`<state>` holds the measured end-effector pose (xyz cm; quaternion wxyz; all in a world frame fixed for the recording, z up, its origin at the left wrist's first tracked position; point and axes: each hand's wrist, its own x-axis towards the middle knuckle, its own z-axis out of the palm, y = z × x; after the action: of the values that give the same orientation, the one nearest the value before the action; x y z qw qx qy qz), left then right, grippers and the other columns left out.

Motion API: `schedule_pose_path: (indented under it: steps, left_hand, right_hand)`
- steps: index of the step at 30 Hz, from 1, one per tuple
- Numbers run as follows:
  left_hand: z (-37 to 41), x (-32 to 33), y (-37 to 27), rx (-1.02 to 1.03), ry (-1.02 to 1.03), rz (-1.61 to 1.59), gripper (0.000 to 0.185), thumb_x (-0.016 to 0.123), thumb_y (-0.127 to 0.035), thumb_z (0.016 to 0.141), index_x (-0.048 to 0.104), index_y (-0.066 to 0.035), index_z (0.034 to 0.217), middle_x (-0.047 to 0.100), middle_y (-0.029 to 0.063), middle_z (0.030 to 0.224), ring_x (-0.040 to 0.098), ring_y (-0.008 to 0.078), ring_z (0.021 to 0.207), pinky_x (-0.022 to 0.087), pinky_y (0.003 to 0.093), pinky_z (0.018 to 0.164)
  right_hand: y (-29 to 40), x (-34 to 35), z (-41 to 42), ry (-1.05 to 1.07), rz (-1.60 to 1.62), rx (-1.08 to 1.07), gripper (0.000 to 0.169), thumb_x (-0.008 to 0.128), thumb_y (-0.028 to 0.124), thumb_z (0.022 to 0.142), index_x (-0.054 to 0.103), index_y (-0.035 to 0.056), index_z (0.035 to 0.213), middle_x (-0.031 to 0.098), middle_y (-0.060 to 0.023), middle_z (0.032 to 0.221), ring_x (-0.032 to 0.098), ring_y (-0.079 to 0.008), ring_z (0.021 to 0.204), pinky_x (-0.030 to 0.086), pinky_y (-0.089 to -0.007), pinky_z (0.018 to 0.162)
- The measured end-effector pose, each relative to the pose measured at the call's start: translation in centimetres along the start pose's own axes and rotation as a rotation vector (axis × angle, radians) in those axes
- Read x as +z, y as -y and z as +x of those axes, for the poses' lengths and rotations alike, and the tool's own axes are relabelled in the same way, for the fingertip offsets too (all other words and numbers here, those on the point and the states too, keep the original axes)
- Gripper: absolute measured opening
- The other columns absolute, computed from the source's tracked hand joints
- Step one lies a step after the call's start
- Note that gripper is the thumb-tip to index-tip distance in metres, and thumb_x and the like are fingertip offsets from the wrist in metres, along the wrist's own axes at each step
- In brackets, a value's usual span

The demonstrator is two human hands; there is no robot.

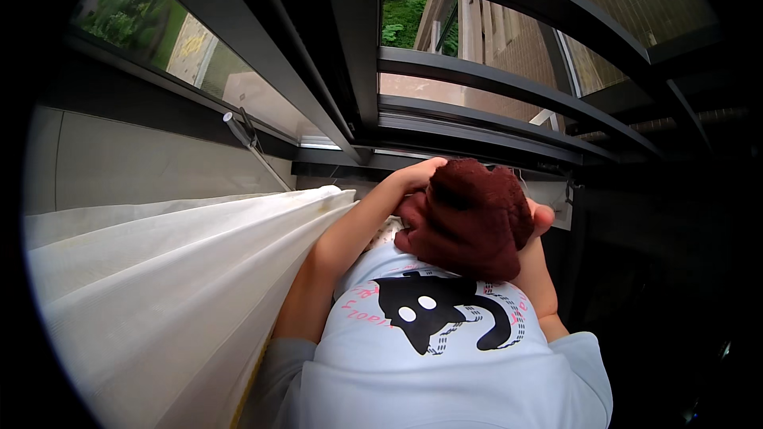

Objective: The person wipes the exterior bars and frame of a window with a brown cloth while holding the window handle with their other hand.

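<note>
A dark red-brown cloth (477, 220), bunched and folded, is held up between both hands in front of my shirt (369, 381). My left hand (420, 174) grips its upper left side, with most of the fingers hidden behind the fabric. On the other side, my right hand (540, 217) has hold of the cloth's right edge; a thumb or fingertip shows there and the rest is covered. The cloth's lower folds hang just over the shirt's black cat print.
White curtain (179, 274) hangs along my left arm. Ahead stands a dark-framed window (363, 71) with horizontal bars (477, 62). A grey-handled stick (238, 130) leans against the left wall. Behind the cloth on the right is a white panel (563, 214).
</note>
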<state>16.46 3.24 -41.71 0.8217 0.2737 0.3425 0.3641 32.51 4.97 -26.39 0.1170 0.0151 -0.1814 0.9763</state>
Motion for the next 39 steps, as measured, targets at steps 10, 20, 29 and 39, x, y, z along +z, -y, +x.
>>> schedule_pose_path:
  steps: [10, 20, 29, 39]
  left_hand:
    - [-6.4, 0.7, -1.2, 0.007, 0.113, 0.091, 0.031, 0.061, -0.018, 0.075, 0.054, 0.001, 0.099, 0.057, 0.0015, 0.089, 0.052, 0.0065, 0.078, 0.043, 0.0216, 0.070]
    - [-10.7, 3.6, -4.5, 0.262, -0.511, 0.358, 0.024, 0.056, -0.013, 0.077, 0.056, 0.001, 0.096, 0.054, 0.0023, 0.062, 0.048, 0.0054, 0.050, 0.040, 0.0192, 0.044]
    - [-9.6, 7.6, -2.5, 0.366, -0.435, 0.747, 0.032, 0.054, -0.012, 0.076, 0.052, -0.001, 0.106, 0.058, 0.0114, 0.086, 0.057, 0.0160, 0.072, 0.045, 0.0262, 0.065]
    - [-10.3, -1.9, 5.2, 0.450, -0.836, -0.012, 0.046, 0.058, -0.022, 0.078, 0.040, -0.006, 0.117, 0.045, 0.0080, 0.111, 0.042, 0.0162, 0.106, 0.035, 0.0274, 0.087]
  right_hand:
    - [3.4, -4.6, -9.0, -0.353, -0.218, -0.293, 0.066, 0.058, 0.034, 0.071, 0.033, 0.0008, 0.123, 0.038, -0.0166, 0.125, 0.040, -0.0297, 0.113, 0.033, -0.0430, 0.093]
    - [0.5, -5.4, -5.7, -0.666, -0.146, -0.275, 0.047, 0.042, 0.020, 0.082, 0.031, 0.0030, 0.124, 0.039, -0.0133, 0.124, 0.038, -0.0271, 0.114, 0.030, -0.0396, 0.096]
    - [-4.7, -5.6, 5.5, -0.644, 0.067, 0.117, 0.044, 0.034, 0.038, 0.085, 0.050, 0.0030, 0.107, 0.054, -0.0146, 0.104, 0.054, -0.0251, 0.093, 0.043, -0.0352, 0.083]
    - [-10.9, -13.4, 9.4, -0.742, -0.429, 0.203, 0.020, 0.051, 0.013, 0.077, 0.051, 0.0054, 0.096, 0.056, -0.0090, 0.091, 0.055, -0.0179, 0.079, 0.044, -0.0276, 0.071]
